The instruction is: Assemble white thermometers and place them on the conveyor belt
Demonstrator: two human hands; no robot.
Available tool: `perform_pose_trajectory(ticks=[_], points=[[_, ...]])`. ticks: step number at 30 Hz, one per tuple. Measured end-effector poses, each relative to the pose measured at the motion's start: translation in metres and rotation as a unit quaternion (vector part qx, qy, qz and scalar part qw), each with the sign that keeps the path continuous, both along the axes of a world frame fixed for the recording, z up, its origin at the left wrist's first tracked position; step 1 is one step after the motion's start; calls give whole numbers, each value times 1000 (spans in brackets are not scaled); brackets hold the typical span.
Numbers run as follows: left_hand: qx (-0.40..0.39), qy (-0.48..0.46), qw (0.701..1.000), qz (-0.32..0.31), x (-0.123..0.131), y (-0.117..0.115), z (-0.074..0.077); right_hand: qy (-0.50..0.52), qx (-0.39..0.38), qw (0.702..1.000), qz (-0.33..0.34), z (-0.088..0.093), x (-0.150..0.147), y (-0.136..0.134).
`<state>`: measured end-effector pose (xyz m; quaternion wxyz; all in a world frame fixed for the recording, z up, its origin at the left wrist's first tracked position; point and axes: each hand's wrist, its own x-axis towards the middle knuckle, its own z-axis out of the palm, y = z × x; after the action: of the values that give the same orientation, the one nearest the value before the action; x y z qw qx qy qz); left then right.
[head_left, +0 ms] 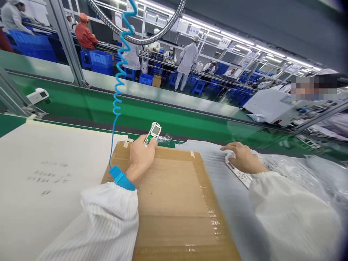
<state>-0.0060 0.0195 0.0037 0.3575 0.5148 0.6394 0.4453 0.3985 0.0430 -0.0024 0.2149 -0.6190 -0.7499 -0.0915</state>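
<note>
My left hand (pixel 141 155) grips a small white handheld device (pixel 153 132) with a grey screen and an exposed green circuit board. A blue wrist strap (pixel 121 178) with a coiled blue cord (pixel 117 83) is around my left wrist. On the right, my right hand (pixel 243 158) is over a long white plastic part (pixel 240 177) with holes or small details along it. The fingers of that hand reach out to the left, and the hand hides part of the piece beneath. Whether they touch it is unclear.
A taped cardboard sheet (pixel 174 203) lies before me, between white paper with writing (pixel 54 145) and a foam sheet (pixel 214 159). Clear plastic bags (pixel 288 170) lie at right. Beyond runs a green conveyor belt (pixel 187 123) carrying another white device (pixel 38 95). Several people work behind.
</note>
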Motion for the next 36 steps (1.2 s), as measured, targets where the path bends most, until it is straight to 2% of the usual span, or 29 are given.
perform_pose_trajectory(ticks=[3, 6, 9, 12, 14, 16, 19, 21, 23, 24, 26, 31, 36], points=[[-11, -78, 997, -23, 2, 1, -2, -61, -7, 998, 12, -4, 37, -8], [-9, -127, 991, -33, 2, 2, -3, -52, 21, 998, 29, 7, 45, -12], [-1, -152, 988, -41, 3, 3, -4, 6, -31, 999, 7, 37, 27, -15], [1, -153, 987, -45, 4, 2, -4, 151, -130, 978, -55, 71, -26, -22], [6, -149, 988, -50, 4, 2, -5, 291, -157, 943, -35, 81, -76, -26], [14, -141, 988, -56, 3, 4, -7, 407, -181, 895, 2, 76, -126, -27], [32, -115, 992, -51, 2, 8, -11, 557, -265, 784, 71, 47, -186, -26], [53, -81, 994, -41, 1, 11, -14, 623, -312, 708, 113, 24, -211, -26], [89, -39, 994, -43, 0, 12, -16, 662, -334, 655, 143, 6, -225, -28], [110, -21, 992, -54, 0, 11, -16, 673, -334, 643, 151, 0, -228, -29], [146, 4, 985, -89, 1, 8, -16, 680, -313, 646, 152, -8, -227, -29], [154, 63, 963, -210, 6, -4, -8, 664, -215, 705, 124, -16, -213, -26], [156, 23, 962, -225, 9, -7, -5, 625, -183, 745, 141, -18, -211, -26]])
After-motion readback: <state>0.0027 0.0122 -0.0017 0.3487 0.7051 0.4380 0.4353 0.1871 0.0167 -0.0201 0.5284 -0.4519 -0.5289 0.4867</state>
